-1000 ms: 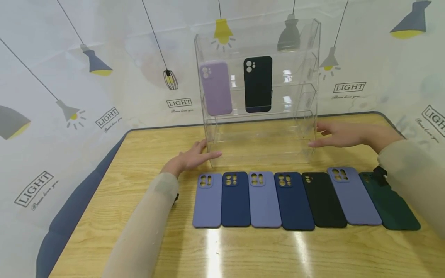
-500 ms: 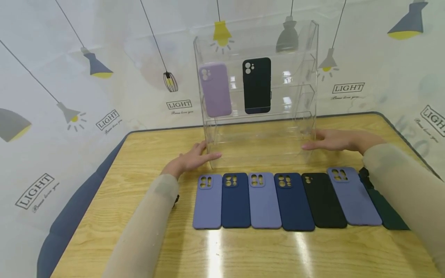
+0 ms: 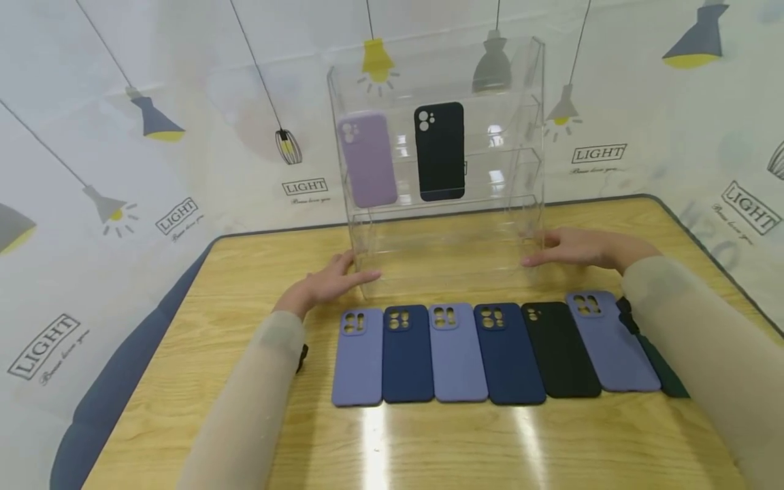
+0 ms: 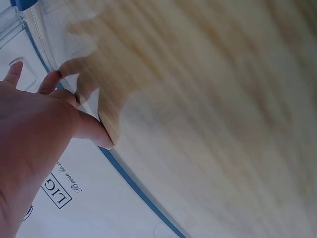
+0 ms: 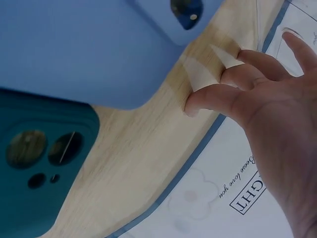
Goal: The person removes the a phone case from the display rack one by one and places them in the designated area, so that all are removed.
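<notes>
Both hands lay flat against the clear acrylic tiered display rack (image 3: 447, 231) that stood upright at the far middle of the wooden table (image 3: 245, 272). Left hand (image 3: 331, 282), fingers straight and relaxed, touched the rack's lower left corner, gripping nothing; right hand (image 3: 572, 247), fingers likewise extended, touched the lower right side wall, also gripping nothing. On the rack's upper shelf leaned a lilac phone case (image 3: 367, 160) and, to its right, a black phone case with three lens holes (image 3: 439, 151), apart from each other. Just in front of the rack, between it and me, lay a row of cases side by side, from left to right: a periwinkle case (image 3: 358, 361), a navy case (image 3: 407, 357), a second periwinkle case (image 3: 456, 357), a second navy case (image 3: 507, 357), a flat black case (image 3: 560, 354), a third periwinkle case (image 3: 612, 347) and a dark green case (image 5: 42, 168), the last largely hidden under my right sleeve in the head view. Behind the table hung a white backdrop printed with lamps (image 3: 184, 136)
</notes>
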Tool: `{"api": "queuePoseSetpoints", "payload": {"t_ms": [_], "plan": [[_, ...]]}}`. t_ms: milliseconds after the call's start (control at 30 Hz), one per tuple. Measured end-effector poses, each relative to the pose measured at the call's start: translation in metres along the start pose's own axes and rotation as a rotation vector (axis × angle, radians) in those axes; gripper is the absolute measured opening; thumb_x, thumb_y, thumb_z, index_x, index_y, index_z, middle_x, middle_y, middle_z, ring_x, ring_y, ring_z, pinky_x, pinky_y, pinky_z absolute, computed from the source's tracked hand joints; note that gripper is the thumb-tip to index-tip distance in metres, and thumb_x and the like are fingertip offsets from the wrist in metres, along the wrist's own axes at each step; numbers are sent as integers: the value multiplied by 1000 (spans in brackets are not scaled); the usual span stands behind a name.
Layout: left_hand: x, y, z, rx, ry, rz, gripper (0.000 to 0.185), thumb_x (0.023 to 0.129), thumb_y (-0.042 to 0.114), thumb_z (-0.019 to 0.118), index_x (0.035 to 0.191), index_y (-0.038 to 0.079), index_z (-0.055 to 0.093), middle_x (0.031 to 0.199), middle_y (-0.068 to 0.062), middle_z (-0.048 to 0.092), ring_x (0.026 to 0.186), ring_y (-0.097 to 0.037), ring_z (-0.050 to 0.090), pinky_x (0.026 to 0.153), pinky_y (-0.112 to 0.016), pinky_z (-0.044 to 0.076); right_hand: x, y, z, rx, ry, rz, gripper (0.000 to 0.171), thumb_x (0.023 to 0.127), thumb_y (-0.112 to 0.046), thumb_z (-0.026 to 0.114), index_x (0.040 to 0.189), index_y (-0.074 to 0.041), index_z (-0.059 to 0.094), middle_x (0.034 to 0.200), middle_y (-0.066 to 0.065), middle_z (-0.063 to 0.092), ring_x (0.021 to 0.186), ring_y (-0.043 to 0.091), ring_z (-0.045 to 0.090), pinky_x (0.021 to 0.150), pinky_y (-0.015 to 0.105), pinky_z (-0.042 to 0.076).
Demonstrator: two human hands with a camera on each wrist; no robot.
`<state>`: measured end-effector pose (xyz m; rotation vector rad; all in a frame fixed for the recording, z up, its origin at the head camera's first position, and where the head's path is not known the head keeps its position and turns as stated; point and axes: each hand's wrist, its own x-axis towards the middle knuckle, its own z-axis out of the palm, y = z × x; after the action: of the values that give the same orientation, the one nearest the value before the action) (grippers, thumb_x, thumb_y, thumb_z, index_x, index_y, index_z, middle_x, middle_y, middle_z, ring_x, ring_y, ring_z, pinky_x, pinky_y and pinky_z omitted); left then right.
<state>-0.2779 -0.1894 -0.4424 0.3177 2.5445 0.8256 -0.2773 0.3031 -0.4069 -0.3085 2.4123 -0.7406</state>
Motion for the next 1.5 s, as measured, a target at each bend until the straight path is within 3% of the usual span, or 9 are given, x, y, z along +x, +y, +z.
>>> {"api": "queuePoseSetpoints", "payload": {"t_ms": [200, 367, 533, 633, 800, 933, 1200, 1333, 1500], "plan": [[-2, 2, -10, -4, -51, 20, 114, 93, 89, 43, 174, 21, 2, 180, -16, 13, 167, -39, 10, 133, -68, 11, 4, 0, 0, 2, -5, 14, 111, 97, -71, 61, 172, -5, 11, 175, 33, 10, 158, 61, 16, 123, 78, 25], [-8, 26, -46, -20, -35, 34, 107, 98, 84, 41, 173, 20, 1, 174, -20, 30, 160, -44, 32, 128, -66, 30, 4, 2, 0, 14, -16, -3, 105, 99, -67, 62, 173, -12, 11, 176, 31, 7, 158, 61, 14, 123, 79, 24], [-15, 68, -93, 41, 151, 93, 98, 100, 75, 51, 172, 20, 13, 163, -20, 47, 148, -42, 49, 122, -64, 41, 5, 1, -2, 17, -15, -5, 109, 99, -66, 63, 172, -7, 7, 176, 31, 6, 158, 61, 12, 123, 79, 23], [-18, 91, -115, 47, 290, 121, 94, 100, 70, 57, 171, 21, 18, 146, -16, 57, 125, -35, 63, 108, -54, 52, 5, 1, -2, 25, -21, -2, 109, 99, -66, 63, 172, -9, 6, 176, 31, 4, 158, 61, 12, 123, 79, 23], [-22, 120, -138, 35, 499, 175, 89, 98, 64, 66, 168, 26, 25, 116, -1, 53, 83, -22, 53, 79, -37, 48, 5, 1, -2, 30, -23, 0, 110, 98, -67, 64, 173, -12, 5, 177, 29, 3, 159, 60, 11, 123, 79, 22], [-23, 133, -145, 64, 567, 207, 84, 99, 56, 70, 167, 31, 29, 112, 2, 48, 77, -18, 48, 72, -34, 45, 5, 0, -4, 40, -28, 0, 109, 97, -66, 65, 173, -16, 6, 178, 28, 2, 160, 60, 10, 124, 79, 20], [-21, 136, -140, 120, 556, 225, 74, 103, 41, 70, 168, 30, 35, 115, -3, 49, 82, -21, 51, 71, -35, 46, 6, 0, -5, 64, -46, -8, 103, 100, -61, 65, 174, -18, 8, 178, 27, 1, 159, 60, 9, 124, 80, 20], [-21, 133, -135, 137, 574, 245, 68, 106, 35, 68, 166, 28, 38, 124, -8, 51, 90, -23, 54, 77, -36, 48, 5, -1, -5, 65, -48, -2, 106, 100, -62, 65, 173, -15, 5, 178, 28, 1, 159, 61, 9, 124, 80, 21], [-21, 129, -129, 203, 682, 350, 57, 107, 21, 67, 161, 19, 49, 140, -13, 60, 101, -27, 61, 88, -38, 52, 3, -2, -5, 56, -45, 6, 109, 99, -63, 64, 173, -12, 3, 177, 29, 1, 159, 61, 10, 124, 79, 21]]}}
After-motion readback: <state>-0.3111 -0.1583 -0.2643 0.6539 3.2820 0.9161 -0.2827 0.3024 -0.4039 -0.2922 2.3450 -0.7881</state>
